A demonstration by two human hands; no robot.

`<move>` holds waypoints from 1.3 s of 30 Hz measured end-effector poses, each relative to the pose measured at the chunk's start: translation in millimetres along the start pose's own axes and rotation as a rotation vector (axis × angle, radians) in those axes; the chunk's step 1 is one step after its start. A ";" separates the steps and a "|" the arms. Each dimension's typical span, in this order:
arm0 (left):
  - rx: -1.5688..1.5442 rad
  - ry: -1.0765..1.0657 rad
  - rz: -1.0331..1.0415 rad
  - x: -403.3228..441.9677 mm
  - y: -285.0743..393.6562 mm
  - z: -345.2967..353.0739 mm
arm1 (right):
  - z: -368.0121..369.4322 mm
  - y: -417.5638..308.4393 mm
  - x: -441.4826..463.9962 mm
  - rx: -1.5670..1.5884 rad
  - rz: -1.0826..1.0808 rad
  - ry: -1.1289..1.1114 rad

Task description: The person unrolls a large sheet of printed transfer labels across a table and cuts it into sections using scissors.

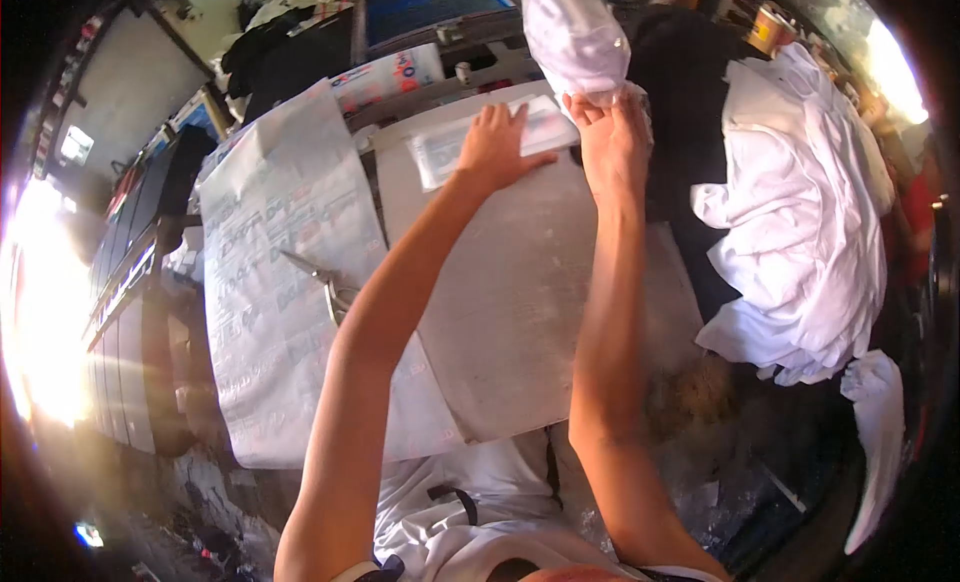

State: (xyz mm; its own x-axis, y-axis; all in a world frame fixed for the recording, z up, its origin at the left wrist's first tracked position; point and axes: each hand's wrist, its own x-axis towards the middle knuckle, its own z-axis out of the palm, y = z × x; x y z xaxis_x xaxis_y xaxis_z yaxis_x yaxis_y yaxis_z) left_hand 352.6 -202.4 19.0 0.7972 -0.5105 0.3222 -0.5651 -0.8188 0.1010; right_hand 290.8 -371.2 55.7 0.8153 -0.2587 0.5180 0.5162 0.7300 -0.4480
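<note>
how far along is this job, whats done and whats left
Looks done: the printed sheet and board are laid out, scissors lying on the sheet. In hand: the left hand is spread on flat clear plastic; the right hand is at the lower end of a white bundle. Probably left: the loose white cloth heaped on the right. Whether the bundle is finished, I can't tell.

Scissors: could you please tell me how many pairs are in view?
1. The scissors lie open on the printed sheet, with their handles close to the left forearm. Others may be hidden in the clutter.
</note>
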 end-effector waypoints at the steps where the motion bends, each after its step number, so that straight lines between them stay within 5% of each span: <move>1: -0.100 0.026 -0.016 -7.7 2.6 -1.6 | 6.9 4.3 -2.3 -0.115 0.078 0.079; 3: -0.188 0.051 -0.031 -30.2 5.5 -7.3 | 23.4 10.7 -3.9 -0.340 0.168 0.166; 6: 0.101 0.167 0.107 -91.9 16.7 -16.8 | 5.6 35.8 -6.1 -0.631 0.241 0.030; 8: -0.050 -0.166 0.060 -169.6 42.4 -76.7 | -16.8 70.7 -16.5 -1.023 0.439 0.135; 10: -0.293 -0.036 0.102 -256.0 56.7 -122.5 | 11.1 53.2 -18.8 -1.611 0.650 -0.183; 14: -0.956 -0.196 -0.388 -414.0 84.5 -206.0 | 30.3 32.7 -12.5 -1.761 0.784 -0.308; 16: -1.701 -0.234 -0.774 -506.5 89.5 -177.2 | 111.2 7.6 -46.9 -1.743 0.630 -0.314; 17: -1.717 -0.220 -0.752 -542.8 84.4 -154.7 | 125.6 18.7 -66.5 -1.620 0.480 -0.393; 19: -1.994 -0.050 -1.176 -599.0 76.1 -117.0 | 143.8 49.9 -120.2 -1.438 0.338 -0.560; 20: -1.999 -0.059 -1.140 -608.7 74.3 -109.7 | 159.1 63.8 -142.9 -1.385 0.321 -0.650; 22: -1.527 0.384 -1.198 -619.9 60.0 -102.7 | 186.6 74.9 -185.4 -1.548 0.431 -0.681; 29: -0.813 1.098 -1.166 -677.7 -27.2 -135.4 | 165.2 121.5 -197.1 -1.633 0.148 -0.552; 32: -0.708 0.910 -1.221 -718.3 -58.0 -71.3 | 206.2 120.7 -218.7 -1.542 0.214 -0.760; 34: -1.195 0.718 -1.369 -730.9 -57.2 -34.8 | 214.9 128.7 -235.1 -1.571 0.243 -0.783; 36: -1.103 0.559 -1.335 -719.8 -48.8 0.7 | 208.6 140.9 -243.6 -1.720 0.074 -0.797; 39: -0.912 0.457 -1.359 -701.1 -31.1 20.2 | 204.3 146.7 -231.7 -1.671 0.182 -0.795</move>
State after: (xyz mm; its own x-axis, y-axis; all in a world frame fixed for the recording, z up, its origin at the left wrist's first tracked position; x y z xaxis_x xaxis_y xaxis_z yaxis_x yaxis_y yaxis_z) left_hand -184.5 175.7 -229.0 0.7432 0.6255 -0.2376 0.3642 -0.0802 0.9279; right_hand 124.1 -74.9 18.8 0.8392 0.4216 0.3434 0.5402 -0.7185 -0.4380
